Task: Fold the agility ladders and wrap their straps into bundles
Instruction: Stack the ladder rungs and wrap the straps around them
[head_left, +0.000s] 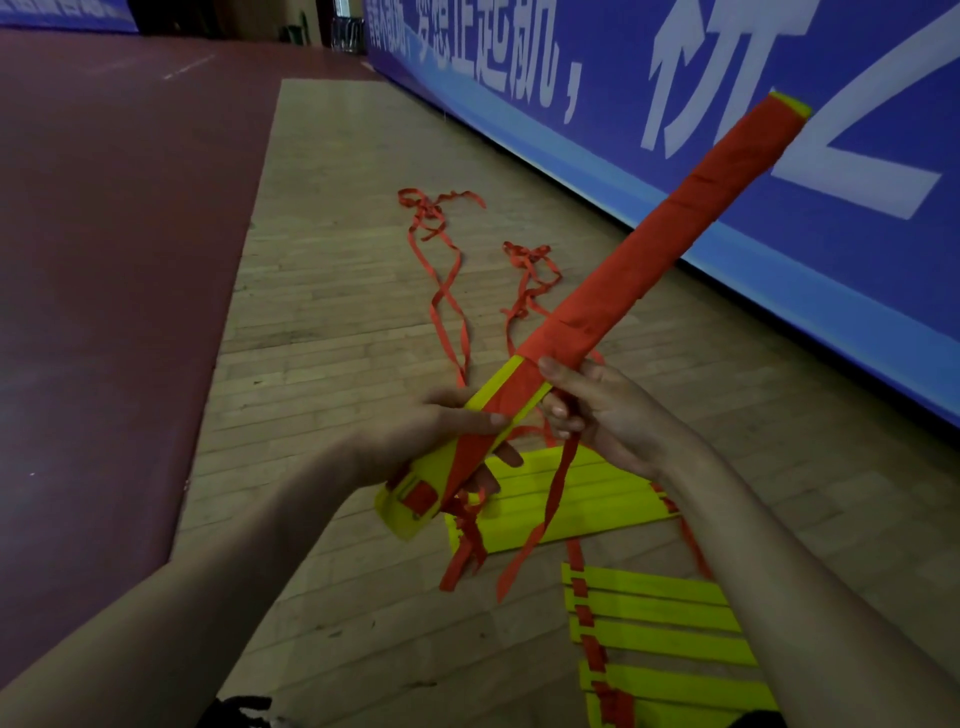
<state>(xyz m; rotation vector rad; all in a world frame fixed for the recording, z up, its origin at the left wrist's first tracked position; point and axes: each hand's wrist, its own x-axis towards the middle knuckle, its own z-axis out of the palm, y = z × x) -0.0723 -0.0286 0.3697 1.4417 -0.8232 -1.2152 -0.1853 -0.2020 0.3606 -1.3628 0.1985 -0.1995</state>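
left hand (447, 431) grips bundle (670, 231) at its 7 o'clock end, right hand (587, 410) pinches red strap (560, 480) against it; bundle tip points 1 o'clock

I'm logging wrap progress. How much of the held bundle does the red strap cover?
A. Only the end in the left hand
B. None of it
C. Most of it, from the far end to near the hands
C: the strap is wound round the bundle from its far end down to the right hand, and mostly yellow shows at the end the left hand grips.
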